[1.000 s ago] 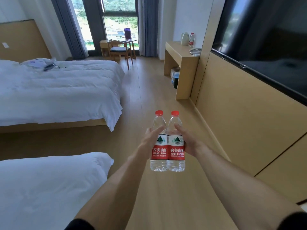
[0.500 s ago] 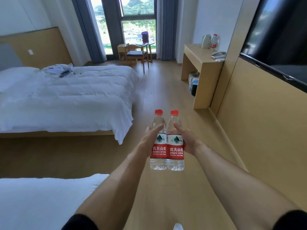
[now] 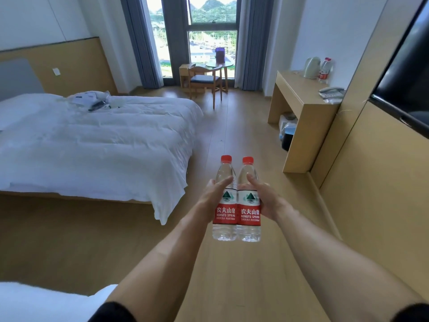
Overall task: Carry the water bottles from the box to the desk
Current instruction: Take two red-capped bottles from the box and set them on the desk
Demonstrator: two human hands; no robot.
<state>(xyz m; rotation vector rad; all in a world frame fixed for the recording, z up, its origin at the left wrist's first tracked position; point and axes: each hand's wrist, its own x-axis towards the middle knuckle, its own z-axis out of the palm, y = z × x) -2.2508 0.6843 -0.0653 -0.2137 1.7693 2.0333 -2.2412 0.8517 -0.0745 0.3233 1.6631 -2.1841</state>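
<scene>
White bed (image 3: pixel 92 145) on the left w/ rumpled duvet, some papers & a dark item (image 3: pixel 92 101) lay near its head. 2nd bed's corner (image 3: pixel 46 303) showed at bottom left. Wood floor (image 3: pixel 232 126) ran btwn beds & wall panels. By the window (image 3: pixel 211 36), grey curtains (image 3: pixel 137 38) either side; a wooden chair (image 3: pixel 204 80) stood at a small round table (image 3: pixel 219 65) w/ a purple container (image 3: pixel 219 55) on top. Dark TV (image 3: pixel 408 73) was mounted on the right wall.
</scene>
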